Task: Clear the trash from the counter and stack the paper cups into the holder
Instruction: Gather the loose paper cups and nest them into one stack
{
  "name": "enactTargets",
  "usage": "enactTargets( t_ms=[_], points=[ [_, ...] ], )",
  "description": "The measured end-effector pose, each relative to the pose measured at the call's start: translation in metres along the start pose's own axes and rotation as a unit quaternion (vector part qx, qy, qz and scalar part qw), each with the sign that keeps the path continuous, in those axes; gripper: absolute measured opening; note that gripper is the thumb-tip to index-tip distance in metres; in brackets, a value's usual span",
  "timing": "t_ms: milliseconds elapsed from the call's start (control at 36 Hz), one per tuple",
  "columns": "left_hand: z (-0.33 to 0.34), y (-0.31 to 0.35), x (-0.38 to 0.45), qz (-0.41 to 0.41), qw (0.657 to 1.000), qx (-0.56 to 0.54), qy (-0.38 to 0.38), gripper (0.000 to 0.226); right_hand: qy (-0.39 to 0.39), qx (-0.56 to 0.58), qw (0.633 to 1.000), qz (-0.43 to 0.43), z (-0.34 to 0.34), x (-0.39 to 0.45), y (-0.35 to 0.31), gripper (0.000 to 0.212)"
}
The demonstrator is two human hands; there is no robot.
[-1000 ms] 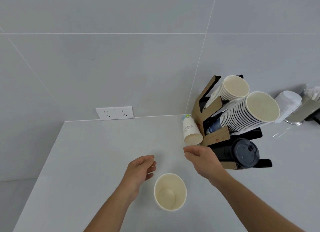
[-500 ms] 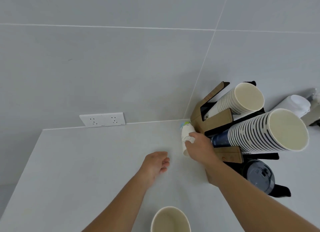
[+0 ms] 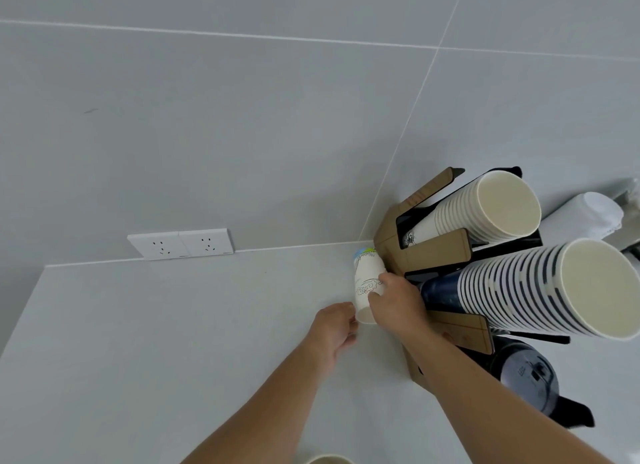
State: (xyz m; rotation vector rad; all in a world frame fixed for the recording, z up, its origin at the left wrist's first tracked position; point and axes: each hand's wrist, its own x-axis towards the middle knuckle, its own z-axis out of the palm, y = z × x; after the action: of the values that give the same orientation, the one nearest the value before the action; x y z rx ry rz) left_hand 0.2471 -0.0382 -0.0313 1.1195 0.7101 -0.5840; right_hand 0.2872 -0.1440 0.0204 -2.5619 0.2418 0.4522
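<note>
**Lifting the printed cup away from the holder's side**

Your right hand (image 3: 394, 302) is wrapped around the small white paper cup with a blue and green printed band (image 3: 365, 273), fingers closed on its wall from the right. The cup stands on the pale grey counter (image 3: 173, 325), close against the brown cardboard-and-black cup holder (image 3: 426, 252). Your left hand (image 3: 334, 328) sits just beside the cup's wide rim, fingers curled loosely inward; whether it touches the rim, you cannot tell from here.

To do this well, keep the squeeze light: a thin paper wall probably buckles if you clamp it. Bring the cup clear of the holder's brown side panel before turning it, then line it up with a matching stack. The plain cream paper cup stack (image 3: 485, 207) in the upper slot looks the likelier match, as its lowest cup carries a similar line drawing; the navy-striped paper cup stack (image 3: 540, 290) looks wider. Seat the cup straight so it nests and does not wedge crooked.

Several things are hard to read:

- Your right hand covers part of the cup's wall.
- Another cream cup rim (image 3: 327, 458) is cut off at the bottom edge.
- The dark grey lidded item (image 3: 530, 377) low in the holder is partly behind your forearm.
- No trash or bin is in view.
</note>
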Motion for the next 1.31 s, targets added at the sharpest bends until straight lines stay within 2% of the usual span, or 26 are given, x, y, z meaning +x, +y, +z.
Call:
enactTargets(
  t_ms=[250, 556, 1056, 1306],
  points=[
    [-0.004, -0.001, 0.007, 0.002, 1.0, -0.016, -0.002, 0.017, 0.007, 0.041, 0.999, 0.004, -0.001, 0.004, 0.003, 0.033],
    [-0.018, 0.0, -0.006, 0.042, 0.999, -0.021, 0.025, 0.019, -0.02, 0.094, 0.995, -0.008, 0.0, -0.004, 0.003, 0.051],
    [-0.04, 0.021, -0.078, 0.16, 0.986, 0.0, 0.054, 0.023, -0.058, 0.266, 0.962, -0.033, -0.027, -0.051, -0.013, 0.027],
    [-0.043, 0.024, -0.129, 0.224, 0.973, 0.022, 0.058, 0.025, -0.071, 0.301, 0.948, -0.072, -0.05, -0.088, -0.016, 0.04]
  ],
)
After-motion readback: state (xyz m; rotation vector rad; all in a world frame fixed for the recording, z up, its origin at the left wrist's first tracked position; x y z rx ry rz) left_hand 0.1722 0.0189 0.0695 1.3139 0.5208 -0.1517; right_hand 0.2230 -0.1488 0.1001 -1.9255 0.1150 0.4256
